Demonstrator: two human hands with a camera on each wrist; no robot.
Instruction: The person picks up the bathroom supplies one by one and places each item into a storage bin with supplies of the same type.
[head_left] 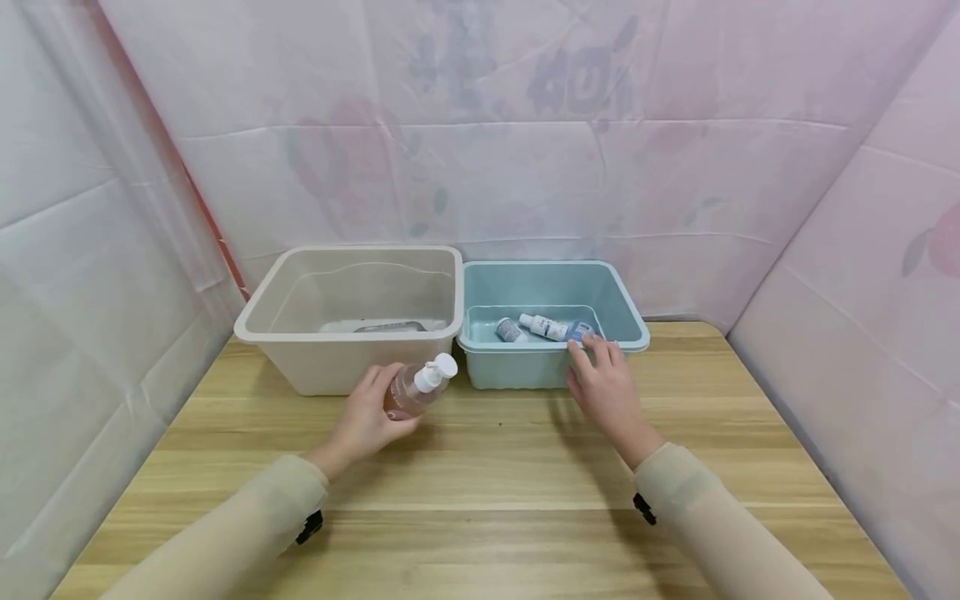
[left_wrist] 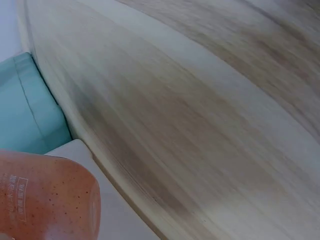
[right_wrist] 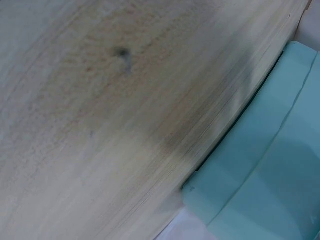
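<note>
My left hand [head_left: 367,421] grips a clear pump bottle [head_left: 417,387] of pinkish-orange liquid with a white pump top, held tilted just in front of the beige bin [head_left: 300,333]. The same bottle [left_wrist: 47,197] fills the lower left of the left wrist view. My right hand [head_left: 603,383] hovers with relaxed fingers at the front rim of the light blue bin [head_left: 622,308], holding nothing. Inside that bin lie a small white bottle [head_left: 546,327] and a small grey-capped bottle [head_left: 510,330]. The blue bin wall [right_wrist: 260,175] shows in the right wrist view.
Both bins stand side by side at the back of the wooden table [head_left: 487,467], against a pale pink sheet backdrop. A flat pale item [head_left: 390,326] lies in the beige bin. Sheet walls close in left and right.
</note>
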